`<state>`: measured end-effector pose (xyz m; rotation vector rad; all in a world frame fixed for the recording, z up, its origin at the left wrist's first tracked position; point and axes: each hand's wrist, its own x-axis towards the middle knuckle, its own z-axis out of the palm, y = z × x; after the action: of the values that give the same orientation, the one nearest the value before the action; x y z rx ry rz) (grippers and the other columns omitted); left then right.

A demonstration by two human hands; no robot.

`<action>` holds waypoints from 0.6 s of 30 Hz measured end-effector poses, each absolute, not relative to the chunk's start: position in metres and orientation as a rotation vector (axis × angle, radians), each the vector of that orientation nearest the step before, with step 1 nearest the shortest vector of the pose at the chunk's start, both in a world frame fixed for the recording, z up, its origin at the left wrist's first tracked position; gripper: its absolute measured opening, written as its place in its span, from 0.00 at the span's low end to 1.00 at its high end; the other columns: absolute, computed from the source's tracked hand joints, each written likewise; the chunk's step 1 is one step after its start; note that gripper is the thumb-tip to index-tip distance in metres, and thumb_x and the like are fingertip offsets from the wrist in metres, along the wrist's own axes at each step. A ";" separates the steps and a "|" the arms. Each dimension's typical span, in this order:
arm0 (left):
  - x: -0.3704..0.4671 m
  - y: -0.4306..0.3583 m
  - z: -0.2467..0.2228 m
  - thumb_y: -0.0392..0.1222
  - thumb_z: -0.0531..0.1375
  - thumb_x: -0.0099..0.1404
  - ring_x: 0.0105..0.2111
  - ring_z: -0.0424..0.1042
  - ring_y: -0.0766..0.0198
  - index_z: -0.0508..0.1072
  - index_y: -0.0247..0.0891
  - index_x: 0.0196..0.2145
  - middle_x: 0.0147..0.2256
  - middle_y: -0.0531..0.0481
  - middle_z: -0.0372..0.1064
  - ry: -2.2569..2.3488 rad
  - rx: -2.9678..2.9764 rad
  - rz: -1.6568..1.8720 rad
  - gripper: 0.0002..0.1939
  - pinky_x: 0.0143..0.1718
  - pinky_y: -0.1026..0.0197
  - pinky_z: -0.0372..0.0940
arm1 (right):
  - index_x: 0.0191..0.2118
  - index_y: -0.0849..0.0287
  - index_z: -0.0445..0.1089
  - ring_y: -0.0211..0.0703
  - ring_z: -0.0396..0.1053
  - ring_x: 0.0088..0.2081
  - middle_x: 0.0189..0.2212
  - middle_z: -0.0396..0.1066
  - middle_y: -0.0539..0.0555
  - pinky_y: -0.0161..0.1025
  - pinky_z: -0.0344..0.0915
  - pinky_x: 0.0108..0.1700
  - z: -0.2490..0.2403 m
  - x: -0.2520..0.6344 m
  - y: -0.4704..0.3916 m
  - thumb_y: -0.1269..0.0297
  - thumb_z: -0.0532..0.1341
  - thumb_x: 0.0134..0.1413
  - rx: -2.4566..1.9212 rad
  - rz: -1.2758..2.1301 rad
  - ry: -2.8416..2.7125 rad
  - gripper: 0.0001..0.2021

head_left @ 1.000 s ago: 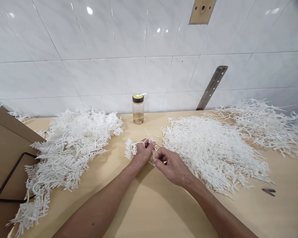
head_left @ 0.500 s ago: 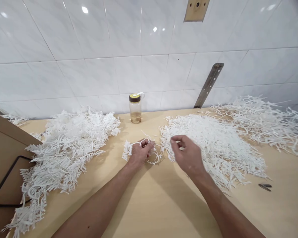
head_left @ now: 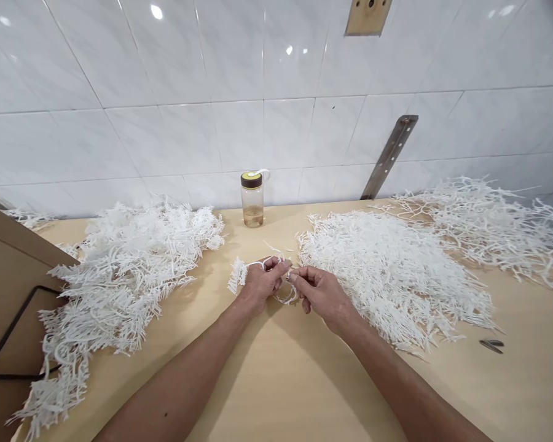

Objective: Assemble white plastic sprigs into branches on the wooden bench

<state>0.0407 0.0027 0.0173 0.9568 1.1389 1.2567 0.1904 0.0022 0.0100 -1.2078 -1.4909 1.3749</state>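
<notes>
My left hand (head_left: 263, 281) is closed around a thin white plastic stem (head_left: 238, 275); its fringed end sticks out to the left and a loop curls below the fingers. Close beside it, my right hand (head_left: 320, 290) pinches at the stem's other side, thumb and forefinger together. Whatever small piece lies between those fingertips is too small to make out. Just right of my right hand spreads a heap of short white plastic sprigs (head_left: 387, 270). To the left lies a larger pile of white fringed stems (head_left: 138, 270).
A clear bottle (head_left: 252, 199) with a dark and yellow lid stands near the tiled wall. Bare white stems (head_left: 493, 227) lie at the back right. Small metal snips (head_left: 491, 345) rest on the right. A brown board (head_left: 13, 264) stands at the left edge.
My right hand has moved left and down from the heap of sprigs to meet my left hand at the stem. My left hand has stayed nearly in place.
</notes>
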 end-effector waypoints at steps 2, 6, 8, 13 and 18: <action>0.041 0.003 0.016 0.57 0.70 0.48 0.13 0.49 0.75 0.63 0.39 0.21 0.13 0.61 0.53 1.135 0.959 1.257 0.24 0.16 0.66 0.41 | 0.37 0.59 0.72 0.31 0.58 0.16 0.23 0.68 0.47 0.32 0.58 0.19 0.009 0.189 0.002 0.49 0.63 0.53 -1.153 1.413 -1.476 0.16; 0.041 0.003 0.014 0.59 0.70 0.48 0.14 0.49 0.75 0.64 0.38 0.21 0.13 0.60 0.53 1.131 0.988 1.256 0.25 0.16 0.66 0.41 | 0.34 0.59 0.72 0.31 0.56 0.16 0.20 0.65 0.46 0.32 0.56 0.18 0.013 0.188 0.001 0.50 0.64 0.52 -1.124 1.450 -1.476 0.16; 0.040 0.003 0.013 0.58 0.70 0.48 0.14 0.49 0.75 0.63 0.38 0.21 0.13 0.61 0.53 1.131 0.985 1.258 0.24 0.17 0.66 0.41 | 0.31 0.59 0.71 0.32 0.56 0.15 0.17 0.62 0.45 0.31 0.54 0.18 0.013 0.188 0.001 0.50 0.64 0.52 -1.157 1.445 -1.455 0.16; 0.038 0.004 0.011 0.56 0.70 0.49 0.14 0.49 0.75 0.63 0.38 0.21 0.13 0.61 0.54 1.132 0.937 1.256 0.23 0.17 0.66 0.42 | 0.30 0.59 0.70 0.31 0.56 0.15 0.18 0.62 0.45 0.31 0.53 0.17 0.009 0.190 0.004 0.46 0.65 0.51 -1.202 1.446 -1.429 0.18; 0.037 0.004 0.011 0.56 0.70 0.49 0.15 0.52 0.73 0.67 0.37 0.21 0.14 0.58 0.56 1.138 0.916 1.233 0.21 0.17 0.66 0.43 | 0.25 0.58 0.66 0.32 0.57 0.15 0.16 0.61 0.45 0.32 0.52 0.17 0.008 0.191 0.005 0.42 0.65 0.49 -1.251 1.424 -1.455 0.22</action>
<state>0.0367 0.0043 0.0111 0.9158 1.1376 1.2331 0.1907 0.0050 0.0079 -1.2509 -1.4552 1.4241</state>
